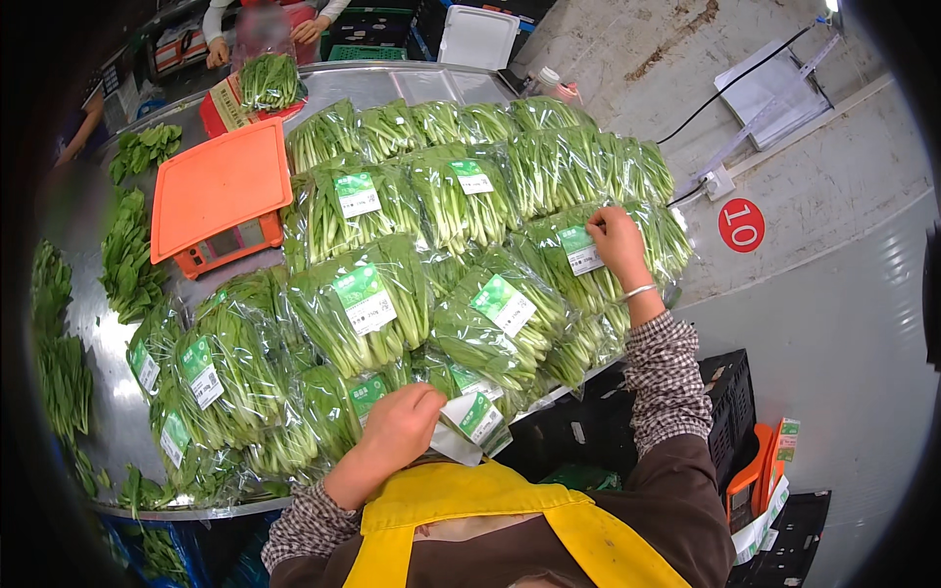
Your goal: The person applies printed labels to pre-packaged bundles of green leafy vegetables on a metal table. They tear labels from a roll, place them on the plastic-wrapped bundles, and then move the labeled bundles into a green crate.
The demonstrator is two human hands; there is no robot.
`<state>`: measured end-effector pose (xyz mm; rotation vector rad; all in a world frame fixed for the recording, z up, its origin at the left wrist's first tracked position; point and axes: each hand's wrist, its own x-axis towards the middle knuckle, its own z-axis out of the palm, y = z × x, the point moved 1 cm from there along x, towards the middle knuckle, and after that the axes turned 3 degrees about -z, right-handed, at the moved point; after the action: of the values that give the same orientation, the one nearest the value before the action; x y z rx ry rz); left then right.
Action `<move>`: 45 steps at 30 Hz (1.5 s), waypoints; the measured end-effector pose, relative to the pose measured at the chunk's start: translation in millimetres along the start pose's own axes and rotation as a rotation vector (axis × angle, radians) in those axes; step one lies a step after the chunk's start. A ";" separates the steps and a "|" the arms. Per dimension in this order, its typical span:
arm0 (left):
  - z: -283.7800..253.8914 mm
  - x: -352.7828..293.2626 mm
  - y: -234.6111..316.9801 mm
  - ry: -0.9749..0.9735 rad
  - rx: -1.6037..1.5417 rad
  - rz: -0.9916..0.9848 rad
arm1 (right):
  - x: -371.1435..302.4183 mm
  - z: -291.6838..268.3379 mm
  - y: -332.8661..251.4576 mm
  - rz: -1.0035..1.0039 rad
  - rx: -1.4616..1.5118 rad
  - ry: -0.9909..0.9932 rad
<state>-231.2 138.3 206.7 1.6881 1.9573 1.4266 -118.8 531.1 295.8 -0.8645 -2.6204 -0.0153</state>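
Near the table's front edge my left hand (394,431) is closed on a strip of green-and-white labels (475,421), which hangs down toward my yellow apron (461,490). My right hand (619,245) reaches out to the right, its fingers pinched at the edge of a label (580,251). That label lies on a clear bag of leafy greens (549,245). Other bagged greens lie around both hands, several of them labelled, such as a bag (358,304) in the middle and a tilted bag (502,318) between my hands.
An orange scale (221,181) stands left of the bags. Loose greens (132,255) lie on the metal table (103,343). Across the table a person's hands (312,29) are near a bag of greens (270,83). Black crates (725,402) and an orange label dispenser (750,475) are at lower right.
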 end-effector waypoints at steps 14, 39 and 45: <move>57.1 120.4 20.8 -0.009 0.058 0.237 | -17.2 0.9 41.1 0.061 0.744 -0.200; 119.9 170.7 -26.8 0.044 -0.399 -0.324 | -27.6 -15.4 50.4 0.124 0.976 -0.122; 116.4 177.4 -20.4 0.021 -0.221 -0.219 | -25.2 -11.9 50.4 0.180 0.967 -0.161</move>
<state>-225.6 351.4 206.0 1.3261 1.8497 1.5182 -67.0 556.1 292.4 -0.7199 -2.2179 1.2811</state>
